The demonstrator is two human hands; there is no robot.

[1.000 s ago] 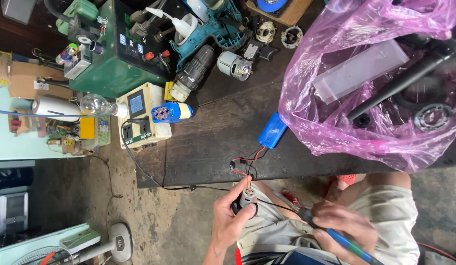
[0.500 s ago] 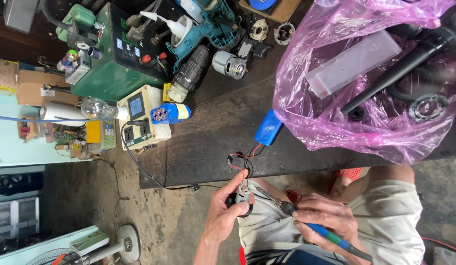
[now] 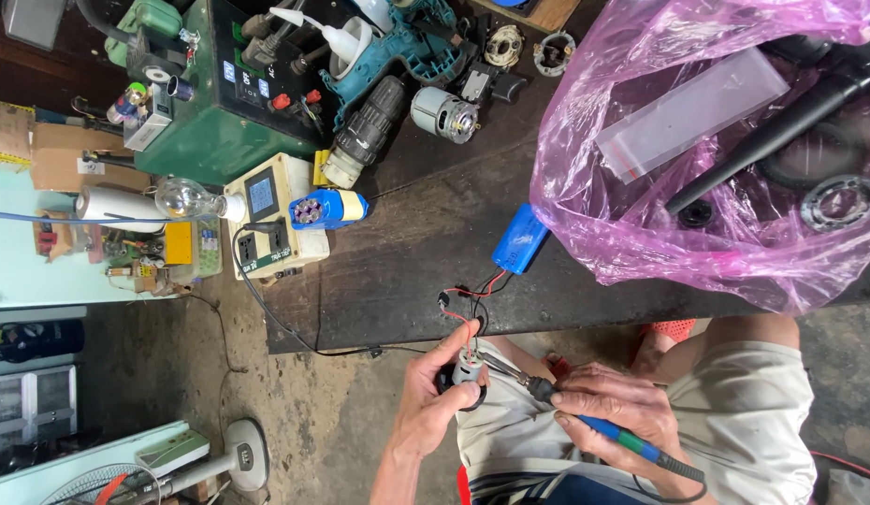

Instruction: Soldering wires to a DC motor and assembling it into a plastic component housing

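Note:
My left hand (image 3: 433, 397) grips a small round electric motor (image 3: 467, 371) just below the edge of the dark workbench (image 3: 407, 243). My right hand (image 3: 613, 407) holds a blue-handled soldering iron (image 3: 599, 428), its metal tip touching the motor's top. Red and black wires (image 3: 472, 299) run from the motor up to a blue battery pack (image 3: 520, 238) lying on the bench. My knees in light shorts sit under both hands.
A pink plastic bag (image 3: 716, 140) with tool parts fills the bench's right side. A green machine (image 3: 220, 103), a teal drill body (image 3: 398, 47), a loose motor (image 3: 444, 114) and a cream meter box (image 3: 267, 224) stand at the left. A fan base (image 3: 239, 458) rests on the floor.
My right hand has steadied from a blurred motion and brought the soldering iron's tip up to the motor. My left hand kept hold of the motor.

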